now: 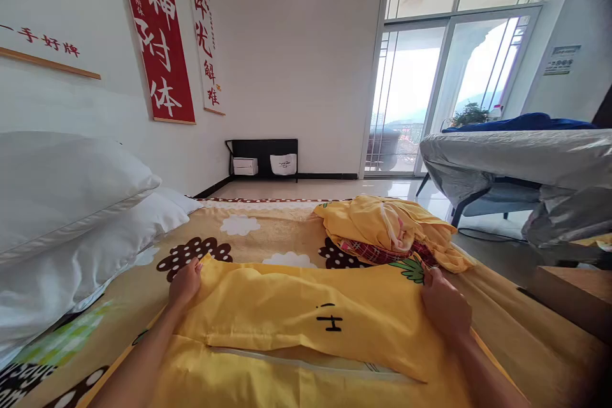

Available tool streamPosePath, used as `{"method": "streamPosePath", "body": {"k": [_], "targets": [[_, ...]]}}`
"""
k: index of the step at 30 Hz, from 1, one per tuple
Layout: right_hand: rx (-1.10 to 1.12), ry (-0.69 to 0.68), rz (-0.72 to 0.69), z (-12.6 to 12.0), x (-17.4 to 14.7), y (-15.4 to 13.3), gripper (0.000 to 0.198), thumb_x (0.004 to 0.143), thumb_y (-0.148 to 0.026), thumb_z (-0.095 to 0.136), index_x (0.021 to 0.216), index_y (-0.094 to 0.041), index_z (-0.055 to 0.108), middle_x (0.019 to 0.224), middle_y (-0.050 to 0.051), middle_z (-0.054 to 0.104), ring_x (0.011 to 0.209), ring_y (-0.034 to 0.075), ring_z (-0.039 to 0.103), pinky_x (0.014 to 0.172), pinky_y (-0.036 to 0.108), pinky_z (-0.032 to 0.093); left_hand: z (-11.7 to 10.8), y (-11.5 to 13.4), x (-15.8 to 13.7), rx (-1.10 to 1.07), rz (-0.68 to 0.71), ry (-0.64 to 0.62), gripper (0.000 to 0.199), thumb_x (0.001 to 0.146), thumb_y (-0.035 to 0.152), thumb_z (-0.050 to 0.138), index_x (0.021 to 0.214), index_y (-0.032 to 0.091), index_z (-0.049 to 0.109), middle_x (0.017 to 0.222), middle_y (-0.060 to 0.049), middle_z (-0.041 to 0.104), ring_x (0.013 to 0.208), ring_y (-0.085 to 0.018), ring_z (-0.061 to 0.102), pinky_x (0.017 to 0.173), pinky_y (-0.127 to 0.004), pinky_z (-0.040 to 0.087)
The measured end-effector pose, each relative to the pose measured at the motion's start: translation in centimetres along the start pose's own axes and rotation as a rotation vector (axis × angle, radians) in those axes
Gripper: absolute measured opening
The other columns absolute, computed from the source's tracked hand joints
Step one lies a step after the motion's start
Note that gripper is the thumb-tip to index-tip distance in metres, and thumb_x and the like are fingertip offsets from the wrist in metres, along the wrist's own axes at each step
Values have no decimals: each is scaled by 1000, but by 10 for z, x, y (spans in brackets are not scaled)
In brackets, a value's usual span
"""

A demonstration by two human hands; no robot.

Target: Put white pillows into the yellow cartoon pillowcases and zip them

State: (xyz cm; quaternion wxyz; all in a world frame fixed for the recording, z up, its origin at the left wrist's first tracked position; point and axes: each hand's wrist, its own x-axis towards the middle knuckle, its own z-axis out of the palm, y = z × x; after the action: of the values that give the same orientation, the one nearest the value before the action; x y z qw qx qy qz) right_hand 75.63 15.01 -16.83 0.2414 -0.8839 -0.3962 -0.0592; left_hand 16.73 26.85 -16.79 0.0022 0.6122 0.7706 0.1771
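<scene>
A yellow pillowcase (268, 296) printed with black letters and a green pineapple top lies spread on the bed in front of me. Its far edge is pinched at the left corner by my left hand (185, 282), fingers closed. At the other far corner, beside the pineapple leaves, my right hand (444, 303) grips the cloth with closed fingers. Across the near part runs a slit-like opening with a pale edge, gaping slightly. Just beyond the right corner sits a crumpled heap of yellow fabric (368, 220) with red plaid and pink parts showing.
White pillows (71, 204) are stacked at the left against the wall. A patterned tan sheet (282, 233) covers the bed. To the right stand a table under a grey plastic cover (516, 156) and a wooden surface (578, 284). Glass doors (406, 95) are at the back.
</scene>
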Motion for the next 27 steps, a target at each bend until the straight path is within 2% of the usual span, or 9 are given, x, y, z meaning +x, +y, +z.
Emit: {"method": "streamPosePath", "body": {"k": [4, 7, 11, 14, 16, 18, 21, 23, 27], "targets": [[-68, 80, -37, -3, 17, -3, 52, 97, -45, 14, 112, -20, 56, 101, 14, 69, 75, 29, 66, 64, 39, 48, -29, -4, 13, 2, -81, 169, 41, 99, 34, 20, 105, 14, 56, 95, -14, 65, 85, -27, 63, 64, -32, 42], [-83, 52, -38, 4, 30, -1, 53, 96, -48, 16, 109, -20, 59, 93, 14, 69, 75, 30, 66, 64, 39, 48, -39, 5, 17, 21, -97, 286, 45, 99, 33, 18, 109, 12, 56, 103, -18, 63, 97, -32, 60, 74, -39, 43], [-148, 124, -59, 21, 23, -6, 46, 93, -40, 32, 110, -8, 61, 107, 24, 64, 102, 38, 59, 80, 46, 46, -26, 46, -6, 51, 80, 452, 41, 95, 23, 27, 123, 5, 51, 125, -24, 54, 122, -37, 45, 94, -51, 37], [-149, 150, -268, 23, -14, -42, 49, 91, -35, 35, 124, -5, 54, 132, 25, 52, 121, 37, 48, 96, 49, 39, -2, 98, -51, -35, 407, 247, 42, 92, 22, 35, 131, 14, 49, 138, -14, 51, 129, -24, 43, 103, -42, 36], [-61, 32, -486, 22, -54, -81, 48, 91, -31, 32, 128, -7, 54, 137, 19, 51, 127, 30, 45, 104, 45, 34, 14, 135, -89, -104, 665, -3, 49, 92, 24, 34, 140, 17, 41, 146, -11, 43, 136, -21, 36, 110, -41, 30], [90, -126, -676, 22, -98, -122, 47, 92, -28, 28, 127, -12, 55, 137, 13, 53, 128, 25, 46, 107, 40, 31, 29, 169, -124, -133, 816, -170, 54, 92, 26, 32, 145, 16, 37, 153, -9, 34, 141, -21, 28, 114, -41, 25], [255, -295, -786, 32, -150, -164, 47, 92, -21, 25, 122, -19, 61, 131, 7, 59, 123, 17, 51, 106, 30, 34, 49, 198, -153, -127, 856, -327, 67, 86, 32, 42, 148, 11, 29, 155, -13, 27, 143, -26, 23, 117, -43, 18], [263, -341, -781, 44, -164, -171, 48, 91, -22, 25, 126, -19, 59, 132, 6, 59, 123, 16, 52, 104, 29, 37, 58, 199, -153, -118, 844, -359, 70, 86, 37, 43, 149, 13, 27, 154, -12, 27, 143, -26, 24, 118, -45, 16], [135, -440, -769, 58, -140, -146, 53, 93, -40, 30, 140, -20, 46, 149, 3, 39, 140, 18, 31, 114, 38, 24, 58, 153, -117, -61, 657, -278, 58, 94, 45, 26, 148, 24, 33, 156, -4, 24, 144, -23, 21, 117, -49, 15]]}}
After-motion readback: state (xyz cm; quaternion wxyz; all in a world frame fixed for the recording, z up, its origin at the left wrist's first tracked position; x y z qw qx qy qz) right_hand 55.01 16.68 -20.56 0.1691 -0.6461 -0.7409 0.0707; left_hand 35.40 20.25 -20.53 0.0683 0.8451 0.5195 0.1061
